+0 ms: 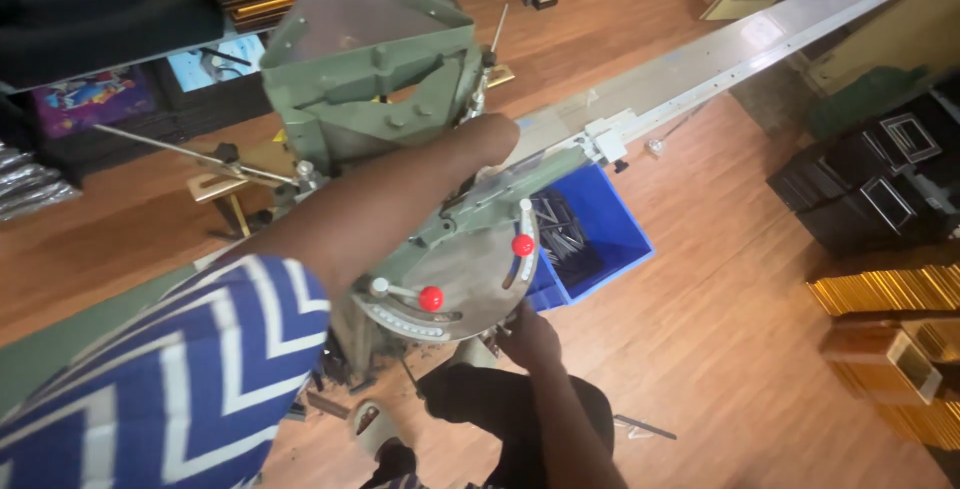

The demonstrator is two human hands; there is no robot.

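Observation:
A green mitre cutting machine (370, 69) stands in front of me, with a round metal table (455, 279) and two red-knobbed levers (431, 298) (523, 245). My left arm, in a blue and white zigzag sleeve, reaches across the table. My left hand (492, 137) disappears behind the green head at the wrist, so its fingers are hidden. My right hand (530, 337) is low at the front edge of the round table, above my dark-trousered knee. Its fingers are tucked under the table rim and I cannot see what they touch.
A long metal rail (720, 61) runs from the machine to the upper right. A blue bin (612, 239) of dark offcuts sits under it. Black frames (880, 184) and gold mouldings (890, 294) are stacked at the right. The shelves (120, 79) at the back left hold more mouldings.

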